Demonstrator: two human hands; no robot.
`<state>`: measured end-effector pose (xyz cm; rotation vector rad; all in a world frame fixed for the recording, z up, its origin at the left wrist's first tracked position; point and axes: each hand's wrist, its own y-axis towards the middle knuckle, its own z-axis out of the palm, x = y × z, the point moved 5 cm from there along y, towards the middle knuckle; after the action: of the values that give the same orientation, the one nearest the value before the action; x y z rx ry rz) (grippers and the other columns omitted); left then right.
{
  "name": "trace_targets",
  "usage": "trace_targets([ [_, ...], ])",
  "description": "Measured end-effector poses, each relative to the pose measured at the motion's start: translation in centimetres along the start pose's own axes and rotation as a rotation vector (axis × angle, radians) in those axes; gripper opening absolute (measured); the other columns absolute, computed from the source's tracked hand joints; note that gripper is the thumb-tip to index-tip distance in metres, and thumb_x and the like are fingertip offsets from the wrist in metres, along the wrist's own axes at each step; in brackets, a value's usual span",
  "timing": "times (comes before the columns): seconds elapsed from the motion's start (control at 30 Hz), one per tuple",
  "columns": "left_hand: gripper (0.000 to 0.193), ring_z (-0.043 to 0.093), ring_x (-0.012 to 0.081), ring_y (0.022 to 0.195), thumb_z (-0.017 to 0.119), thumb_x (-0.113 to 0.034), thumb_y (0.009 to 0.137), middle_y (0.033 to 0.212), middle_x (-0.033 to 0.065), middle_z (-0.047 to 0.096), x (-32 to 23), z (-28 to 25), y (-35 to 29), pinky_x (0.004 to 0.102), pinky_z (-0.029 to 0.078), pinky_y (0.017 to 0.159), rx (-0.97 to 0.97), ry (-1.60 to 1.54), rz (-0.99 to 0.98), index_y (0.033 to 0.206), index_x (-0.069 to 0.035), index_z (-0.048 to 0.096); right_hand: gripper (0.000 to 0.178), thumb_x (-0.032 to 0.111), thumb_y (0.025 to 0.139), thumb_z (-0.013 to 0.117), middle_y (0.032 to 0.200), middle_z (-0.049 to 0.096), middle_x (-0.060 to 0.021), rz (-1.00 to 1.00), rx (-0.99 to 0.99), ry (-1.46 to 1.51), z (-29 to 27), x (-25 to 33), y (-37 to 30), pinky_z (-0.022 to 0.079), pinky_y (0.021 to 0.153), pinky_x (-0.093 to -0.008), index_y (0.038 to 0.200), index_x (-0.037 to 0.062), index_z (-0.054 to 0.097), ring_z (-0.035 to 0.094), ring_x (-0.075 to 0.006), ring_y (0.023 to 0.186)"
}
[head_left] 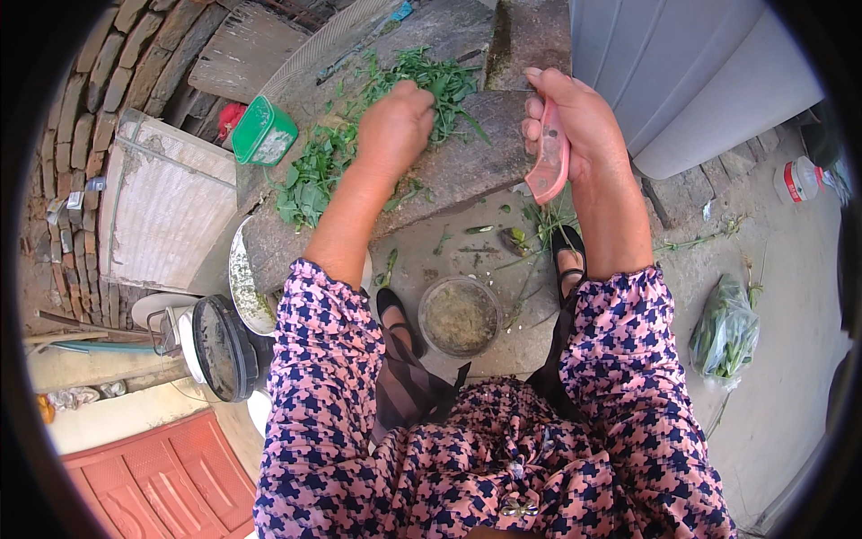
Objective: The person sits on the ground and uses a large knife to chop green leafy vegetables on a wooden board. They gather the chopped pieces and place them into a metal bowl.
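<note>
My left hand (395, 130) is closed, its curled fingers down in a heap of chopped leafy greens (314, 171) on a worn grey slab (485, 135). My right hand (579, 121) grips the pink handle of a knife (549, 157), held over the slab's right end. The handle's butt points back toward me; its blade I cannot make out clearly. More cut leaves lie beyond my left hand. Beside the heap, on the left, a green plastic tub (263, 132) sits tilted, with whitish residue on its side.
Between my feet stands a round basin (461, 316) of murky contents. Leaf scraps and stalks (514, 239) lie on the ground. A plastic bag of greens (725, 332) and a clear jug (799, 180) are at right. A black bucket (224, 348) stands left; a grey panel (700, 81) rises far right.
</note>
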<state>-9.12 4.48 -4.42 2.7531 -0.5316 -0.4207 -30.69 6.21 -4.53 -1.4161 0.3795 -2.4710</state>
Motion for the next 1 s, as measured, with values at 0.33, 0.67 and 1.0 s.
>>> trace_targets([
  [0.33,0.019,0.064,0.0373,0.089,0.058,-0.011,0.081,0.096,0.0163,0.068,0.6,-1.7,5.0,0.0463,0.052,0.076,-0.214,-0.033,0.064,0.096,-0.008,0.069,0.02,0.021,0.087,0.067,0.068,0.056,-0.0034,0.008,-0.004,0.02,0.3,-0.1,-0.1,0.043,0.04,-0.03,0.087,0.0058,0.054,0.055,-0.0146,0.049],
  [0.67,0.019,0.068,0.0343,0.087,0.062,-0.009,0.078,0.091,0.0152,0.071,-0.8,2.7,6.9,0.0423,0.054,0.075,0.088,-0.063,-0.151,0.095,-0.009,0.072,0.02,0.023,0.093,0.06,0.066,0.056,-0.0019,0.007,-0.012,-0.028,0.3,0.1,0.1,0.043,0.04,-0.0267,0.104,0.0062,0.055,0.053,-0.012,0.047],
  [1.0,0.024,0.065,0.029,0.077,0.074,-0.022,0.076,0.086,0.0156,0.068,2.9,-1.1,1.3,0.0393,0.051,0.07,-0.052,-0.24,-0.248,0.09,-0.002,0.07,0.018,0.022,0.093,0.061,0.065,0.056,-0.0018,0.006,-0.016,-0.033,0.6,-0.1,0.0,0.043,0.04,-0.027,0.099,0.0074,0.053,0.053,-0.012,0.048],
])
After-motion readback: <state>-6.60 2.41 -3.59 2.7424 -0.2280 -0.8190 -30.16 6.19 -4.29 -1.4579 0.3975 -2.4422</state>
